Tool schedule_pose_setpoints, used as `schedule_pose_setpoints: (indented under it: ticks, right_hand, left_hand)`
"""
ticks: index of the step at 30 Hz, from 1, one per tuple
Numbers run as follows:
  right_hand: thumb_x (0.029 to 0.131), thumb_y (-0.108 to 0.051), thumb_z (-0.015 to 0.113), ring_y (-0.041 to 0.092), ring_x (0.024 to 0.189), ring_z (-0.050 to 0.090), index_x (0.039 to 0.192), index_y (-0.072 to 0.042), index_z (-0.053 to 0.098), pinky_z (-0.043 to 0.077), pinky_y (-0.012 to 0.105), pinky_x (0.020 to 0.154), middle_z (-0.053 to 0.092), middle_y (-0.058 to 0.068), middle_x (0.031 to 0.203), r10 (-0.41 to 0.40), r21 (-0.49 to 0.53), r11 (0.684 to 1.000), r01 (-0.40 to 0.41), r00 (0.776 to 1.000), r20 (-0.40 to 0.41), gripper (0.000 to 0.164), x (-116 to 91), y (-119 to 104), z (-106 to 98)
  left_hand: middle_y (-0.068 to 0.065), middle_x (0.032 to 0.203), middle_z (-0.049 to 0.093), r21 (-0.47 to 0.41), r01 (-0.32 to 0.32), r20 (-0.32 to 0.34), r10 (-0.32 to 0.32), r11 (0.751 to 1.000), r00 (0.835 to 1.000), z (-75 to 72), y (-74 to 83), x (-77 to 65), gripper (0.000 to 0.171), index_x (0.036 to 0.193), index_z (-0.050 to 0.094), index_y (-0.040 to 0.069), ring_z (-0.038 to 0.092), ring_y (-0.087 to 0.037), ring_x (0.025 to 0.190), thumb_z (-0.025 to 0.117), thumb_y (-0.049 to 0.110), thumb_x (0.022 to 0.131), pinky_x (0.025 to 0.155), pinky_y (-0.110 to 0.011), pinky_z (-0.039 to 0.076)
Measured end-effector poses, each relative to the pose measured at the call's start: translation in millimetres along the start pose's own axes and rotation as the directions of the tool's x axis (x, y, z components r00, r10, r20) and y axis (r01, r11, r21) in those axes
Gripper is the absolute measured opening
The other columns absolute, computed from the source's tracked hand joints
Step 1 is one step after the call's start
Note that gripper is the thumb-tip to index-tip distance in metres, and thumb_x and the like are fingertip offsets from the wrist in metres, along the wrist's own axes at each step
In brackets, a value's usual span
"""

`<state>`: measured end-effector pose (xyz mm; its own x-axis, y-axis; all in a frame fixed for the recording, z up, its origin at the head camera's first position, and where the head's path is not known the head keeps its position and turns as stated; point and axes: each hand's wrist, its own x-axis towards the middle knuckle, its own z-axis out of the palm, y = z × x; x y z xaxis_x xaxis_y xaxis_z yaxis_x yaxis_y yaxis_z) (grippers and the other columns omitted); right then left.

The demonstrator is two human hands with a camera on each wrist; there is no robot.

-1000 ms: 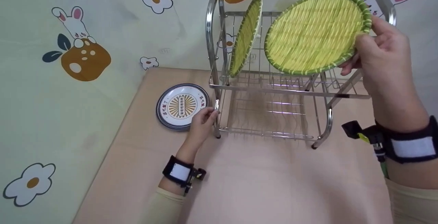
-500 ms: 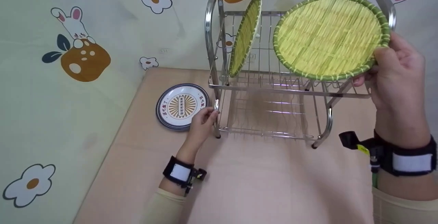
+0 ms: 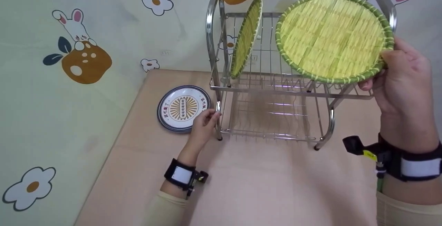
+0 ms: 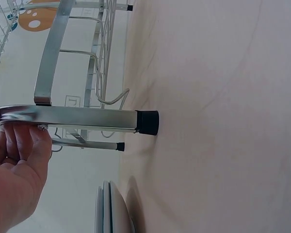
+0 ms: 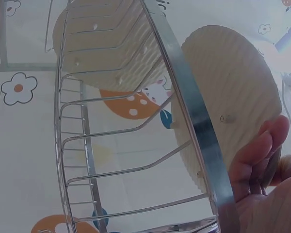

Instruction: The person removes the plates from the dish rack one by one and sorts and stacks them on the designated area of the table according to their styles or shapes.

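In the head view my right hand (image 3: 402, 81) pinches the right edge of a round woven bamboo tray (image 3: 333, 39), yellow-green with a green stitched rim. The tray is tilted with its woven face towards me, at the right of a chrome two-tier dish rack (image 3: 269, 91). The right wrist view shows its pale underside (image 5: 228, 97) with small feet. A second woven tray (image 3: 247, 38) stands on edge in the upper tier's left part. My left hand (image 3: 202, 127) grips the rack's left front post (image 4: 87, 115), thumb and fingers on either side.
A stack of white plates (image 3: 184, 108) with blue rims lies on the table left of the rack, partly behind my left hand. The pinkish tabletop (image 3: 269, 184) extends in front. A wall (image 3: 114, 115) with printed rabbits and flowers stands behind and to the left.
The held tray and my right hand have moved right and slightly down, and the tray's face has turned more towards the camera. Left hand, rack and standing tray have kept their places.
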<state>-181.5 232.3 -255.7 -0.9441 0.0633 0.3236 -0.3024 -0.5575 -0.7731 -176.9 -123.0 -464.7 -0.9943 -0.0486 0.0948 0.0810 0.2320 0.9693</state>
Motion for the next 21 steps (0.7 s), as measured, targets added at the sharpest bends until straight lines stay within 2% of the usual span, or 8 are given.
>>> schedule_pose_setpoints:
  ticks: [5, 9, 13, 17, 19, 21]
  right_hand:
    - [0.091, 0.000, 0.039, 0.025, 0.038, 0.048, 0.124, 0.009, 0.040, 0.037, 0.027, 0.029, 0.053, 0.035, 0.098, 0.018, 0.012, 1.000, -0.018, 1.000, 0.021, 0.034, -3, -3, -3]
    - [0.093, -0.003, 0.032, 0.026, 0.039, 0.049, 0.125, 0.008, 0.038, 0.036, 0.027, 0.028, 0.052, 0.035, 0.099, 0.045, -0.001, 0.999, -0.045, 0.998, 0.050, 0.034, -6, -6, -7]
    - [0.095, -0.004, 0.024, 0.025, 0.038, 0.049, 0.126, 0.009, 0.035, 0.033, 0.025, 0.026, 0.052, 0.036, 0.099, 0.029, -0.029, 0.999, -0.026, 0.992, 0.124, 0.036, -11, -12, -14]
    - [0.094, -0.001, 0.016, 0.023, 0.036, 0.048, 0.128, 0.012, 0.028, 0.029, 0.022, 0.025, 0.054, 0.036, 0.094, -0.014, 0.052, 0.999, 0.004, 0.981, 0.193, 0.038, -17, -17, -27]
    - [0.094, -0.001, 0.015, 0.024, 0.036, 0.048, 0.122, 0.015, 0.030, 0.032, 0.024, 0.027, 0.054, 0.036, 0.091, -0.026, 0.181, 0.983, -0.014, 0.975, 0.219, 0.035, -20, -18, -38]
    - [0.092, 0.005, 0.020, 0.023, 0.040, 0.046, 0.110, 0.019, 0.033, 0.036, 0.024, 0.032, 0.054, 0.033, 0.084, -0.104, 0.268, 0.963, 0.029, 0.957, 0.270, 0.026, -24, -18, -51]
  left_hand:
    - [-0.013, 0.087, 0.060, 0.004, 0.017, -0.010, -0.017, 1.000, 1.000, 0.3, 0.0, -0.5, 0.019, 0.096, 0.058, -0.001, 0.052, -0.014, 0.072, 0.054, 0.016, 0.087, 0.065, -0.025, 0.047]
    - [-0.013, 0.086, 0.058, -0.007, -0.001, -0.009, 0.001, 1.000, 1.000, 0.5, 0.1, -1.2, 0.020, 0.096, 0.058, -0.003, 0.052, -0.015, 0.072, 0.054, 0.014, 0.087, 0.063, -0.023, 0.046]
    - [-0.012, 0.084, 0.058, -0.021, -0.012, -0.009, 0.012, 1.000, 1.000, 0.3, 0.8, -1.4, 0.018, 0.095, 0.058, -0.004, 0.051, -0.016, 0.071, 0.054, 0.012, 0.087, 0.063, -0.024, 0.046]
    - [-0.011, 0.084, 0.057, -0.016, -0.022, -0.014, 0.021, 1.000, 1.000, -0.3, -2.6, 0.2, 0.017, 0.094, 0.058, -0.004, 0.051, -0.016, 0.071, 0.054, 0.010, 0.087, 0.062, -0.023, 0.046]
    - [-0.012, 0.085, 0.058, -0.023, -0.025, -0.014, 0.025, 0.999, 1.000, -0.6, -10.2, 2.6, 0.017, 0.095, 0.058, -0.003, 0.052, -0.015, 0.071, 0.054, 0.012, 0.086, 0.061, -0.020, 0.045]
    - [-0.011, 0.086, 0.058, -0.025, -0.025, -0.015, 0.024, 0.999, 1.000, -0.5, -18.5, 5.3, 0.019, 0.095, 0.058, -0.002, 0.052, -0.015, 0.072, 0.055, 0.015, 0.086, 0.062, -0.021, 0.045]
